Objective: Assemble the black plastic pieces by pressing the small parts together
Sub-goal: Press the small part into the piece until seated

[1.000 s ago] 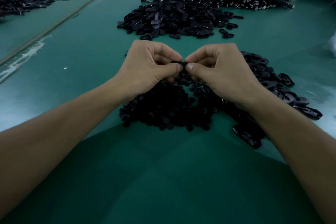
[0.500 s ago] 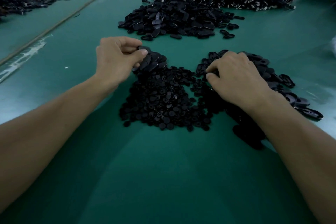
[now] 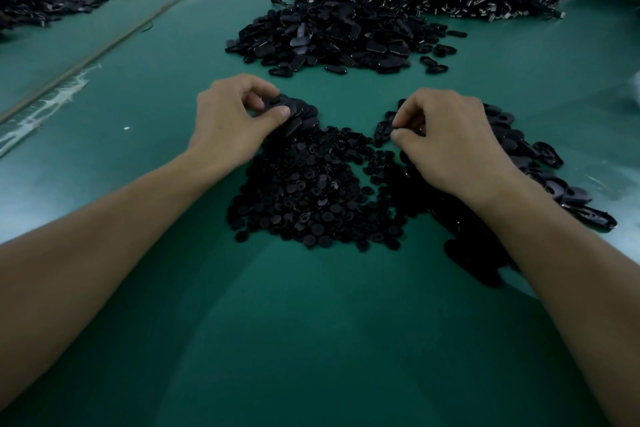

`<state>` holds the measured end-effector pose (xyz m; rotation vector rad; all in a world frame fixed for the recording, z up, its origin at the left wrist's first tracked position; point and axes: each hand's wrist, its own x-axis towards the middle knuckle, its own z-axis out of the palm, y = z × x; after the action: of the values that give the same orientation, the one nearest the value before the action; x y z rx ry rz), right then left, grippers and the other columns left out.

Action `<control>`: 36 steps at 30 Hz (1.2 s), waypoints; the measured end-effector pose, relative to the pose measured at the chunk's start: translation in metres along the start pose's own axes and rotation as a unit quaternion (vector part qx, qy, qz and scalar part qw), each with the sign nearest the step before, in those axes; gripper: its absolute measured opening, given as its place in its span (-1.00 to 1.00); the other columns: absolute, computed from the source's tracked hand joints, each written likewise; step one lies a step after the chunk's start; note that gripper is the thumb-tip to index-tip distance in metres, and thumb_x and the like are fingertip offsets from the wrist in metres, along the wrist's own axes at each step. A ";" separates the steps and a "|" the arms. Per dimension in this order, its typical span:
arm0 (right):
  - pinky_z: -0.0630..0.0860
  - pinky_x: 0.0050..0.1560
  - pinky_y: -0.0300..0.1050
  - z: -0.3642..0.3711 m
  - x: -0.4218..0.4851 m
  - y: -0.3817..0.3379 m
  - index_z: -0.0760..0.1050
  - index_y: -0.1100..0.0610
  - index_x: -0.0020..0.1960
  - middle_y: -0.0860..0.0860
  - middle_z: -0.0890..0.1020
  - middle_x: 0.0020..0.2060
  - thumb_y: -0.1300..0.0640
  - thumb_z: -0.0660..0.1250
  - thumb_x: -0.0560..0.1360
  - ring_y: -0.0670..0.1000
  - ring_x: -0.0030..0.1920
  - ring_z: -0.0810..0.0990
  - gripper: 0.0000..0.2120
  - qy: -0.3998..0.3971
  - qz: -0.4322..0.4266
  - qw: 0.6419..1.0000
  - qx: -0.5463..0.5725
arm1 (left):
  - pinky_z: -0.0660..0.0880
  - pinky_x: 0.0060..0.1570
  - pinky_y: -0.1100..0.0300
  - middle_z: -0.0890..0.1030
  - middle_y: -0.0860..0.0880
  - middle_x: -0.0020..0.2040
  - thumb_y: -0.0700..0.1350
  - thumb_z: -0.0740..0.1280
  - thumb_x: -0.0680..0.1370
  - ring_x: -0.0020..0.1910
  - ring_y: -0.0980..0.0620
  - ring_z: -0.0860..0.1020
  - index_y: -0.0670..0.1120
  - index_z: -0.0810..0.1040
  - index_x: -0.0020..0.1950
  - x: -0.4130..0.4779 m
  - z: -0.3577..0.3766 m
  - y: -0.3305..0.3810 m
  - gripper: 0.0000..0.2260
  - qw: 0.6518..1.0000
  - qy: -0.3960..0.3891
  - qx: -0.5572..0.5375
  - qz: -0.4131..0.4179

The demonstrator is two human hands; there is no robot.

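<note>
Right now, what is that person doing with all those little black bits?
A person is putting black plastic pieces together on a green table. The left hand pinches a flat oval piece at the top of a small stack. The right hand has a holed oval piece in its grip. Between them lies a heap of small round parts. The two hands are apart, so nothing is being pressed together at this moment.

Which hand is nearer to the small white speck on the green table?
Left. The left hand sits right of the white speck; the right hand is farther right, beyond the black pile.
</note>
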<state>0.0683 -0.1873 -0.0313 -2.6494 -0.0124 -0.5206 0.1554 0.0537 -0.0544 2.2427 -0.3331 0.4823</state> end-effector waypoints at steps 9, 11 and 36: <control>0.46 -0.19 -0.35 -0.002 -0.006 -0.012 0.54 0.02 0.03 -0.21 0.56 -0.27 0.05 0.40 0.58 -0.25 -0.28 0.53 -0.93 0.107 -0.070 0.982 0.141 | 0.45 -0.36 0.40 0.67 0.12 -0.35 -0.02 0.45 0.56 -0.42 0.23 0.55 0.02 0.68 -0.15 -0.019 0.002 0.045 -0.89 0.985 -0.093 -0.134 0.055; 0.51 -0.26 -0.28 -0.002 -0.009 -0.017 0.53 0.02 0.07 -0.19 0.56 -0.28 0.03 0.40 0.57 -0.23 -0.34 0.56 -0.88 0.112 -0.097 0.976 0.159 | 0.47 -0.40 0.36 0.70 0.05 -0.30 -0.02 0.42 0.59 -0.41 0.17 0.59 -0.05 0.69 -0.10 -0.024 0.002 0.054 -0.86 0.973 -0.151 -0.168 0.038; 0.48 -0.26 -0.37 0.002 -0.005 -0.016 0.61 -0.02 -0.06 -0.08 0.71 -0.31 0.16 0.46 0.52 -0.15 -0.29 0.67 -0.91 -0.018 0.003 0.942 0.336 | 0.62 -0.21 0.25 0.73 -0.12 -0.21 -0.16 0.50 0.36 -0.23 0.03 0.71 -0.17 0.63 0.00 -0.025 0.004 0.057 -0.76 0.898 -0.218 -0.377 -0.067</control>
<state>0.0624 -0.1717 -0.0280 -1.9872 -0.1638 -0.3767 0.1121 0.0156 -0.0306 1.5620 -0.4901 -0.2211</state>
